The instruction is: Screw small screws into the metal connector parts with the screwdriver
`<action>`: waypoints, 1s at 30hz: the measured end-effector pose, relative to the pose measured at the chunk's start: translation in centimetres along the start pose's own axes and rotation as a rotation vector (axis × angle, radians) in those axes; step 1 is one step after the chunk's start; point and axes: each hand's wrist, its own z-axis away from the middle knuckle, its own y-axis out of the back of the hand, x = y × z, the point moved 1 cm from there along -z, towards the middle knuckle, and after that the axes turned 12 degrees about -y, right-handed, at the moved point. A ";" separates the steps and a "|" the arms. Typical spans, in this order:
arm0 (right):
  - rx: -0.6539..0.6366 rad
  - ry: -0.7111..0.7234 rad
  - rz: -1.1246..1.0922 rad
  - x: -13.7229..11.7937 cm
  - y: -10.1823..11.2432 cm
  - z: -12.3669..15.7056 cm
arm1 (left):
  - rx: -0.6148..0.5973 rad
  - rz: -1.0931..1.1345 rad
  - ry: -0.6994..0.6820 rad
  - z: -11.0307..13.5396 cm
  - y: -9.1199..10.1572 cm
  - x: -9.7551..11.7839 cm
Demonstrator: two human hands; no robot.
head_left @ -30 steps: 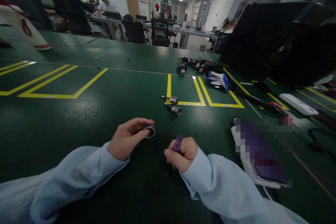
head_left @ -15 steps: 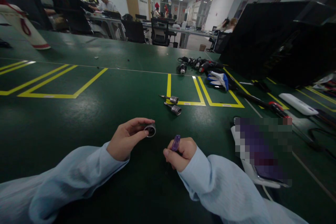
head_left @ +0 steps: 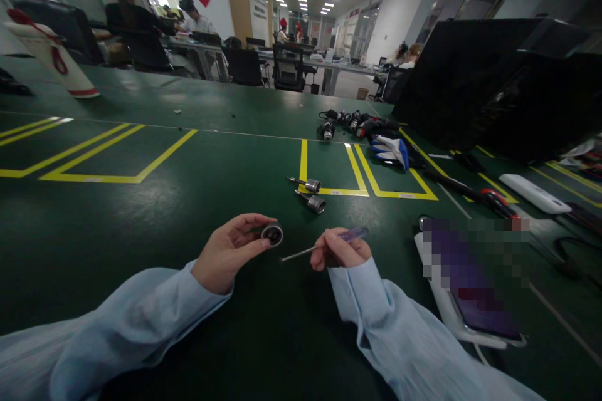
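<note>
Between thumb and fingers, my left hand [head_left: 231,247] grips a metal hole saw cup [head_left: 273,235], its round open end turned toward me with dark parts inside. My right hand [head_left: 342,249] is closed on a screwdriver [head_left: 353,234] with a clear purple handle. Its thin shaft points left, the tip just below and right of the cup and apart from it. Beyond the hands, two similar metal pieces, an upper one [head_left: 311,185] and a lower one [head_left: 316,203], lie on the green table [head_left: 235,163], each with a thin shank pointing left.
At the right, a phone [head_left: 475,288] rests on a white stand, with a white power strip [head_left: 533,193] behind it. A blue-and-white glove [head_left: 391,150], dark cables [head_left: 350,118] and a black monitor [head_left: 475,75] sit farther back. Co-workers sit in the background.
My right hand has turned and moved slightly up and right, so the screwdriver now lies sideways with its shaft pointing left. My left hand still holds the cup, nearly unmoved.
</note>
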 end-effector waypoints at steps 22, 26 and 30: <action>0.032 0.765 0.856 0.1 -1.9 2.1 | -0.070 -0.019 -0.126 0.6 -0.4 0.3; 0.016 0.782 0.928 0.1 -1.9 2.1 | -0.059 -0.036 -0.124 0.6 -0.5 0.4; -0.032 0.832 0.974 0.2 -1.9 2.0 | -0.041 -0.047 -0.124 0.6 -0.5 0.3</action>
